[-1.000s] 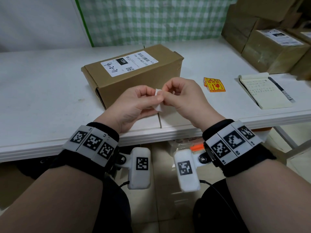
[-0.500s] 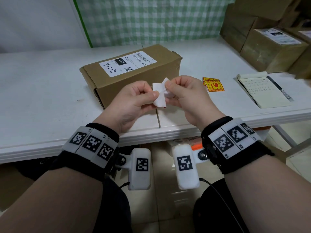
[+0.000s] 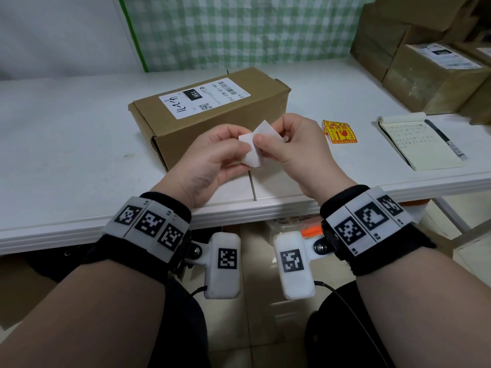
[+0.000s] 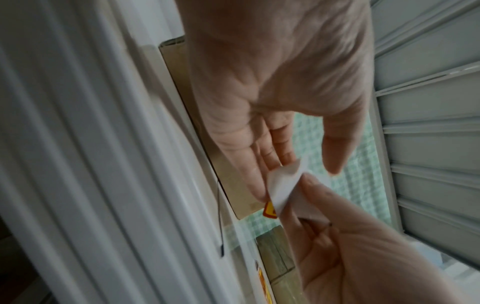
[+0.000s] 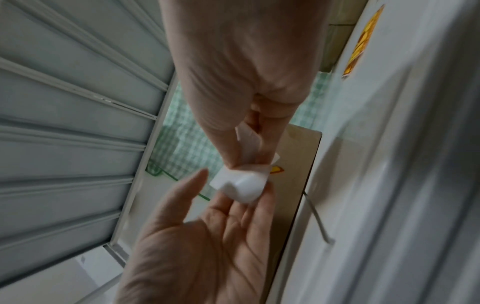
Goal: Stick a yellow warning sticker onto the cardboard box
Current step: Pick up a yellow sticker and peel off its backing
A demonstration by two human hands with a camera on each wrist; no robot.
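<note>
Above the table's front edge both hands hold a yellow warning sticker with its white back toward me. My right hand pinches a raised white flap between thumb and finger. My left hand holds the lower white part on its fingertips. A yellow corner shows under the white paper and appears again as a yellow corner. The cardboard box lies just behind the hands, with a white shipping label on top.
A small stack of yellow stickers lies to the right of the box. Further right are a notepad and a pen. Several cardboard boxes stand at the back right. The white table stretches left.
The white paper between the hands has opened from a small folded bit into two spread flaps. Both hands have risen slightly and the right one has pulled its flap up and away.
</note>
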